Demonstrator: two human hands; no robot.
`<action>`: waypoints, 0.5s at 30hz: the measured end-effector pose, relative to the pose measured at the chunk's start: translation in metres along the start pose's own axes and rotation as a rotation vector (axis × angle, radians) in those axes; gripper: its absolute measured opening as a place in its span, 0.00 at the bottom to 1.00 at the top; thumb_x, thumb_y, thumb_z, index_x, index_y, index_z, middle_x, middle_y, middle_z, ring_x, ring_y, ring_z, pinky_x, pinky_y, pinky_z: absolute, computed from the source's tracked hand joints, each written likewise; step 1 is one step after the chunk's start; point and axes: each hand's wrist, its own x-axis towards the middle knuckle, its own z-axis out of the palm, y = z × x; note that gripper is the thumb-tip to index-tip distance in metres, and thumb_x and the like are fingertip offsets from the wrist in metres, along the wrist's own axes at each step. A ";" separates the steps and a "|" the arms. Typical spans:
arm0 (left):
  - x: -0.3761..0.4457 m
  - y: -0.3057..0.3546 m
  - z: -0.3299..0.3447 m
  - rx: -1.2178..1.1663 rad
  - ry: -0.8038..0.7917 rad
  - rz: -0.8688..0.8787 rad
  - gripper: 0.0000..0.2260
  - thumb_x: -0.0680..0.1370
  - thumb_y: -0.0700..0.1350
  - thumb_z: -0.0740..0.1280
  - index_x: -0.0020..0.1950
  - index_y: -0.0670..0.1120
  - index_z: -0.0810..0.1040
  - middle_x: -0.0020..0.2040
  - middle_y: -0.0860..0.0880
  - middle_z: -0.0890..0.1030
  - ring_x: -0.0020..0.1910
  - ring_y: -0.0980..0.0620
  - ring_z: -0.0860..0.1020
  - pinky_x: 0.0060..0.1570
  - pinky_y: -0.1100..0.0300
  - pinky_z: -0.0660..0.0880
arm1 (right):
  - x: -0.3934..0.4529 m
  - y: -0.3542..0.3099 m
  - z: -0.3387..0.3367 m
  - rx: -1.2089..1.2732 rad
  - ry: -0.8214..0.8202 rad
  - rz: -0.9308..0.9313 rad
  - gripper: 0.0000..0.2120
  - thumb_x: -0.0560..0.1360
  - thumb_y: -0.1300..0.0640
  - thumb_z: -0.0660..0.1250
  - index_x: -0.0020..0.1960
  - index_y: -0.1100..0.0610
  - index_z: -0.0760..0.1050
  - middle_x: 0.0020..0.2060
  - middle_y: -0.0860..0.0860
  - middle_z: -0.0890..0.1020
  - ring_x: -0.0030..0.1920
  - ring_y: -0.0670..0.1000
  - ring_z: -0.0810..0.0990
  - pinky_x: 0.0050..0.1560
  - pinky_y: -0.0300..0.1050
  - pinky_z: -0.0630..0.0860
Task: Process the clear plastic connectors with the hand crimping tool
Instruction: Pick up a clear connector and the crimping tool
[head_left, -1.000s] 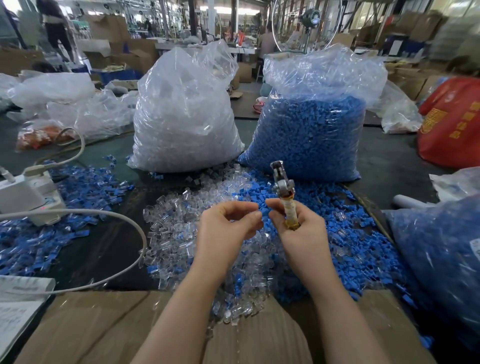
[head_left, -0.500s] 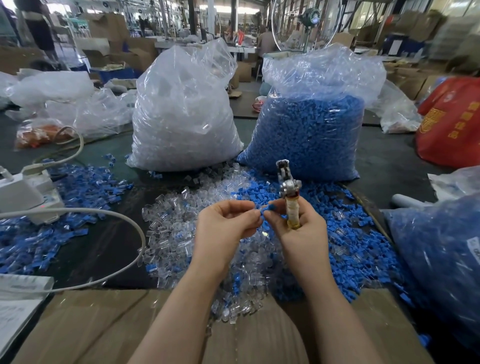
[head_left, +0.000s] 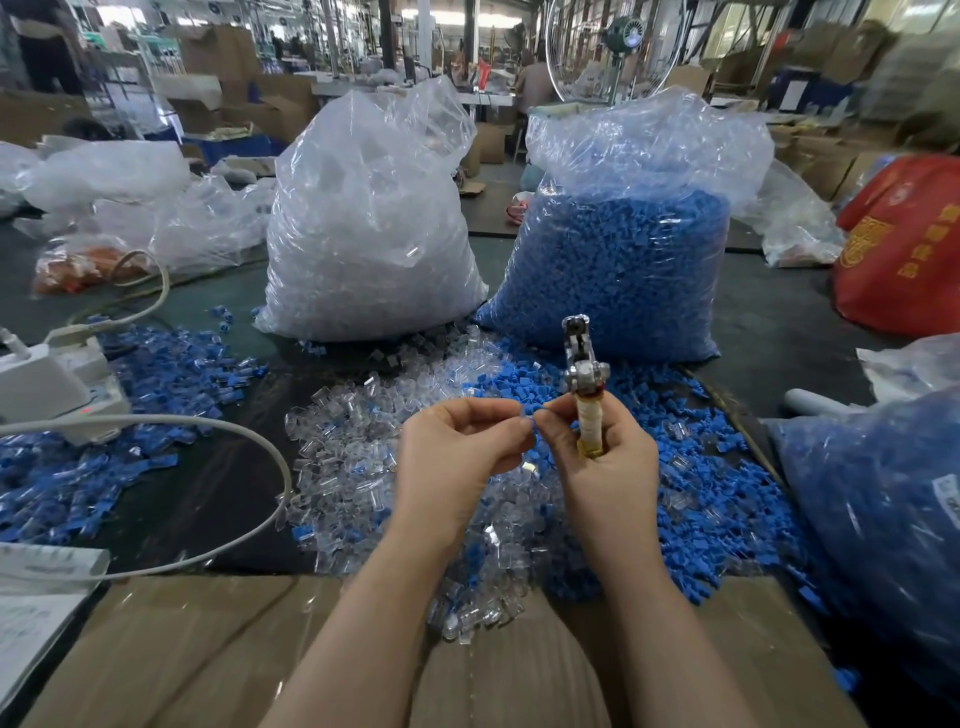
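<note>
My right hand grips the taped handle of the metal crimping tool, whose jaws point up and away. Its thumb and forefinger also pinch a small blue piece together with the fingertips of my left hand. Whether a clear connector sits between the fingers is hidden. Both hands hover over a loose pile of clear plastic connectors mixed with blue caps on the dark table.
A tall bag of clear connectors and a bag of blue caps stand behind the pile. A white power strip with its cable lies left. Cardboard covers the near edge. Another blue-filled bag sits right.
The tool has tilted more upright and shifted slightly right. My fingertips have come together on a small blue piece between both hands.
</note>
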 end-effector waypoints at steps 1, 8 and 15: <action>-0.001 0.000 0.001 0.002 0.001 0.003 0.05 0.72 0.34 0.75 0.46 0.40 0.83 0.38 0.43 0.86 0.39 0.49 0.85 0.37 0.64 0.79 | 0.000 0.000 0.000 -0.002 0.003 0.011 0.08 0.76 0.57 0.72 0.42 0.46 0.78 0.35 0.46 0.81 0.36 0.44 0.78 0.38 0.41 0.77; -0.003 0.000 0.003 0.031 0.036 0.065 0.05 0.71 0.33 0.75 0.43 0.42 0.84 0.38 0.44 0.86 0.38 0.49 0.85 0.37 0.64 0.79 | -0.003 0.000 0.000 -0.083 0.001 0.014 0.05 0.76 0.59 0.72 0.43 0.51 0.78 0.35 0.49 0.81 0.35 0.49 0.78 0.35 0.44 0.76; -0.003 -0.004 0.004 0.178 0.091 0.180 0.06 0.70 0.37 0.77 0.40 0.47 0.85 0.37 0.49 0.86 0.38 0.51 0.84 0.41 0.60 0.82 | -0.002 -0.001 -0.001 -0.117 -0.004 0.026 0.05 0.76 0.58 0.71 0.42 0.55 0.78 0.33 0.54 0.79 0.34 0.56 0.74 0.33 0.51 0.72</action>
